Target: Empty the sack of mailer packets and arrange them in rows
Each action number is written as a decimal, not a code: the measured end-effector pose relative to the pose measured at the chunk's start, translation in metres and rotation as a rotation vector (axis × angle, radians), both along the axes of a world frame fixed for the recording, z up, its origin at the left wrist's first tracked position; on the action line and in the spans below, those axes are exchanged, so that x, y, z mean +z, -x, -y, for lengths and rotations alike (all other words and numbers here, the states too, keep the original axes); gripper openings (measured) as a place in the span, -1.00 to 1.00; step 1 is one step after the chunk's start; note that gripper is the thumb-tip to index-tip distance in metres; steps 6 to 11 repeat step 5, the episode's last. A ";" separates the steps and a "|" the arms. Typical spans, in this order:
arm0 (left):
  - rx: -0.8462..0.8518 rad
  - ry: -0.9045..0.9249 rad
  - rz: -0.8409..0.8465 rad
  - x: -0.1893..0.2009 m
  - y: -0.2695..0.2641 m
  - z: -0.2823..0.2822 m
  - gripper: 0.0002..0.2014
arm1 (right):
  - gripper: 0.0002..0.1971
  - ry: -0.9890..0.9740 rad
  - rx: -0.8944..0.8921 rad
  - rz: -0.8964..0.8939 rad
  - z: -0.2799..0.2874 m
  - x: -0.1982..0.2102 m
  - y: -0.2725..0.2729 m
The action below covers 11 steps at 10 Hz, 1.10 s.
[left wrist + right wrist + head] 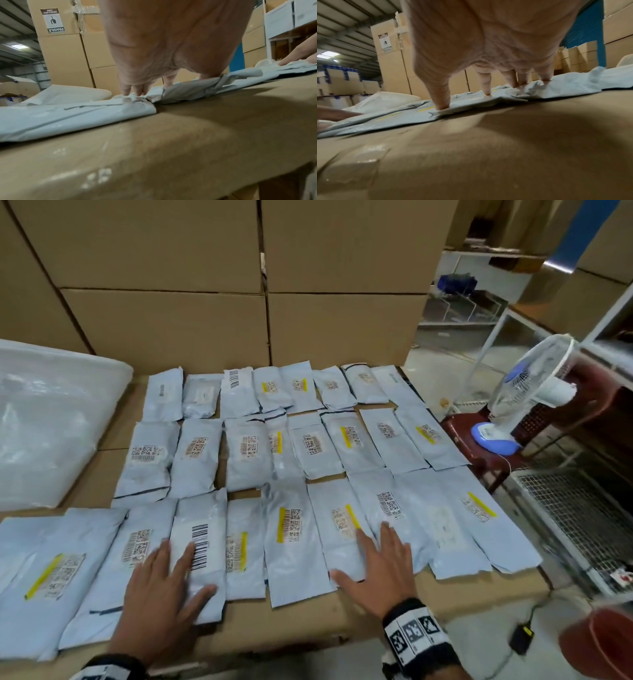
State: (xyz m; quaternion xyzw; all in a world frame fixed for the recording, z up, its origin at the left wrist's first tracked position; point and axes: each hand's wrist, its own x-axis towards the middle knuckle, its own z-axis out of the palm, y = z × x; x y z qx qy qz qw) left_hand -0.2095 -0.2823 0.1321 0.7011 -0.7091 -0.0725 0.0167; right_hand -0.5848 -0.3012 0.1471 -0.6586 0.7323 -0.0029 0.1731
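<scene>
Several pale blue-grey mailer packets (291,529) with barcode labels lie in three rows on the brown cardboard surface (308,621). My left hand (168,580) lies flat, fingers spread, on the barcode packet (200,546) in the near row; its fingers (135,90) press the crinkled packet edge (188,92). My right hand (373,563) lies flat with straight fingers on the packets (342,539) right of centre; its fingertips (444,105) touch the packet (471,104). The clear, flattened plastic sack (51,419) lies at the far left.
Tall stacked cardboard boxes (205,285) wall off the back. A white and blue table fan (527,392) stands on a dark red stool (479,446) to the right, beside a wire mesh rack (575,518). A black scanner (522,638) lies on the floor.
</scene>
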 end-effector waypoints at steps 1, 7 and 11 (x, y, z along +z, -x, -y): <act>0.038 0.030 0.027 0.005 0.008 -0.002 -0.07 | -0.03 0.010 0.031 0.023 0.001 -0.002 0.002; 0.015 0.122 0.025 0.024 0.064 -0.037 -0.35 | -0.20 0.158 0.140 0.169 -0.022 0.004 -0.002; 0.015 0.122 0.025 0.024 0.064 -0.037 -0.35 | -0.20 0.158 0.140 0.169 -0.022 0.004 -0.002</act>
